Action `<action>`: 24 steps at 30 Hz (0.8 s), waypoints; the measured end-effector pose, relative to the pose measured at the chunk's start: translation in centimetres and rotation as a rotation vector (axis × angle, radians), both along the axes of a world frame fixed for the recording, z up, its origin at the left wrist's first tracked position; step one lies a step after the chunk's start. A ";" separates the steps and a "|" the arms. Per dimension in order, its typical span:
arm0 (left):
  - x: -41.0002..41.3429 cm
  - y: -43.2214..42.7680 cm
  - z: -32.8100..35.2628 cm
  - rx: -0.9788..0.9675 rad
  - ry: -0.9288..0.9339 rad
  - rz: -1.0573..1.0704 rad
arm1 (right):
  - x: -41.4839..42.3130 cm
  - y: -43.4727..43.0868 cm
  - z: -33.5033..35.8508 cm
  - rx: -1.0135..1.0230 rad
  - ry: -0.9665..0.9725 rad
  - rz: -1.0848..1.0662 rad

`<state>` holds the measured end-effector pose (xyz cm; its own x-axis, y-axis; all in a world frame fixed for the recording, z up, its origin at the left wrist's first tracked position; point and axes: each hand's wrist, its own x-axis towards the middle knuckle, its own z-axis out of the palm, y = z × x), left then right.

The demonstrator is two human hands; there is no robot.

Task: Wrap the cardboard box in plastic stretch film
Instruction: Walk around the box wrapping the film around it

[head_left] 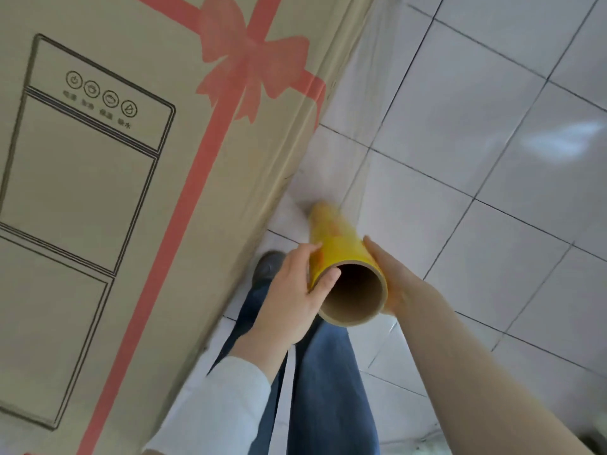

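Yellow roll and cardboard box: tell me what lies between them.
Head view: a clear sheet of stretch film spans from the yellow roll to the cardboard box, with floor tiles showing through it.

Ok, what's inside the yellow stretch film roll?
The stretch film roll has an open end showing a hollow brown cardboard core with nothing visible in it. The thumb of the left hand overlaps the rim. Deeper in, the bore goes dark, so its far end cannot be seen.

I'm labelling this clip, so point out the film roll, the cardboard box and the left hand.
film roll (338,246), head view, on its yellow side.
cardboard box (98,192), head view, on its printed front face.
left hand (292,293), head view, on the back of the hand.
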<state>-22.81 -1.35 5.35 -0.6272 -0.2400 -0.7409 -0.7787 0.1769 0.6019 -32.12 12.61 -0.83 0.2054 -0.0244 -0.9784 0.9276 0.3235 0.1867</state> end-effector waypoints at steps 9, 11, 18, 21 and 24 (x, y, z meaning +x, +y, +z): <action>3.1 -2.5 0.4 0.145 -0.122 -0.204 | 3.1 -4.1 0.7 -0.057 -0.002 0.225; 2.0 -2.7 0.4 0.198 -0.090 -0.324 | 3.2 -4.4 0.8 -0.114 0.013 0.218; 5.9 -2.6 0.1 0.054 -0.019 -0.211 | 6.6 -1.9 1.3 -0.015 -0.006 -0.056; 9.3 -1.4 0.8 0.095 -0.052 -0.057 | 9.4 -1.6 1.7 -0.021 -0.033 -0.123; 12.5 -0.4 1.4 0.174 -0.138 -0.003 | 11.1 -2.1 1.7 -0.004 0.035 -0.027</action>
